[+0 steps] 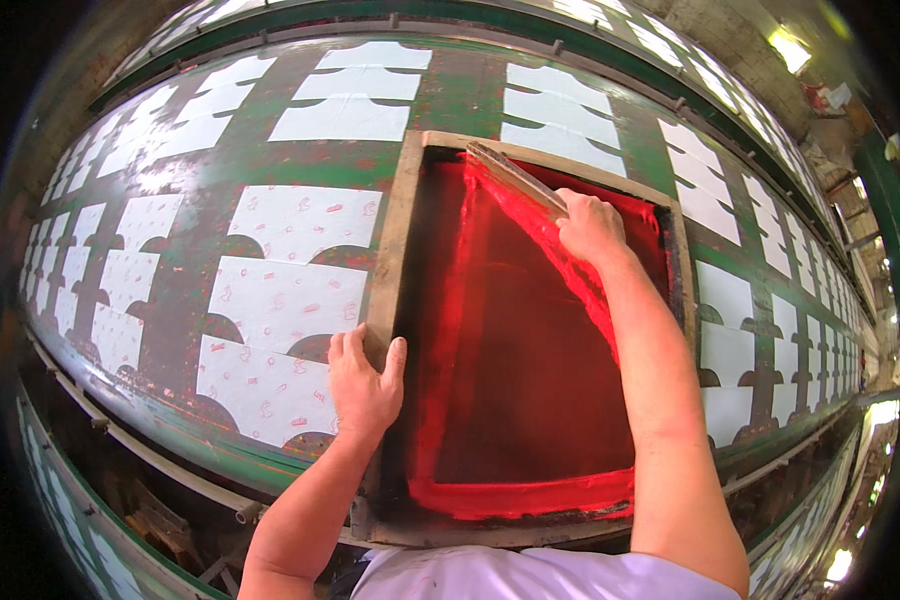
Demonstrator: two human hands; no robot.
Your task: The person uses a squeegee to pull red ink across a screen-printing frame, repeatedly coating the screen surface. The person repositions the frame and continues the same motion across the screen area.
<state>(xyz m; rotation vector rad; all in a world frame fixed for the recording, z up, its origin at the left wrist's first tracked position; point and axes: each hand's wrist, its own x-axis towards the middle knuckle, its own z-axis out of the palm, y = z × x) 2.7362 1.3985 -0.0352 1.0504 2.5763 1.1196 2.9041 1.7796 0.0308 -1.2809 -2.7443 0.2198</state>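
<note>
A wooden-framed printing screen (402,215) lies in front of me on the long table, its mesh smeared with red ink (530,490). My right hand (592,228) is closed round the upper edge of a squeegee (515,178) near the screen's far end. The squeegee is tilted across the mesh, and a thick ridge of red ink runs from it toward my right forearm, which hides part of it. At the frame's left side rests my left hand (367,385), thumb and fingers apart, holding nothing; its thumb overlaps the wooden rail.
Pale cut fabric pieces (285,300) lie in rows along the green table (450,85). Those to the left in the near row carry small red prints; pieces (725,310) to the right look plain. A metal rail (160,455) runs along the table's near edge. Other long tables stand beyond.
</note>
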